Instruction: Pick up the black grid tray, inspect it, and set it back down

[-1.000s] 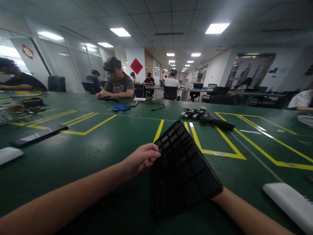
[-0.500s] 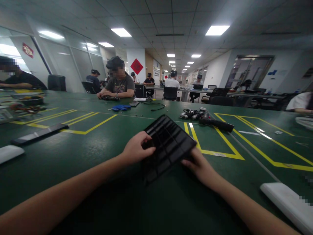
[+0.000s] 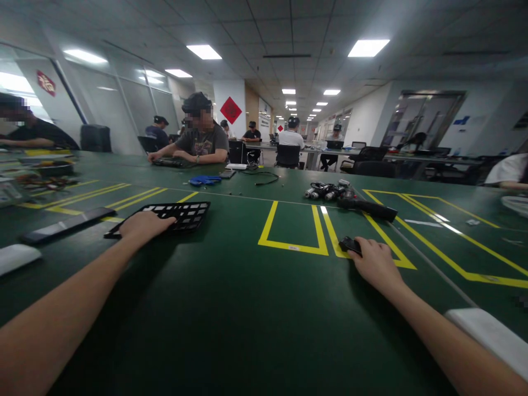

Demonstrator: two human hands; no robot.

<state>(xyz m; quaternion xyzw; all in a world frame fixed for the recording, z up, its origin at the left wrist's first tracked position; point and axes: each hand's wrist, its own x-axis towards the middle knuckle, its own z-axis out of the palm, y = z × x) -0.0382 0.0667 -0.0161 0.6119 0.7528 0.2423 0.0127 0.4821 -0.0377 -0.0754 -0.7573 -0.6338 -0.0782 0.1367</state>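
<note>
My left hand [image 3: 145, 226] is closed on a black grid panel [image 3: 193, 215], a thin rectangle with rows of light square openings. It is held nearly level, low over the left part of the green table [image 3: 247, 313], its near edge partly covered by the hand. To the right, my right hand [image 3: 377, 261] is closed around a small black object [image 3: 350, 245] whose kind I cannot make out. That object is over a yellow tape line [image 3: 336, 242]. Only its front end shows past my fingers.
A long dark bar [image 3: 70, 225] and a white rounded object [image 3: 18, 257] lie at left. Black cylindrical devices with cables [image 3: 328, 191] and a dark tube [image 3: 371, 209] lie beyond my right hand. A blue item [image 3: 205, 180] lies farther back. Another person [image 3: 206, 137] sits across the table.
My hands have moved apart. The left has carried the black panel leftward and tilted it flatter; the right has let go of it, moved right and now holds the small black object.
</note>
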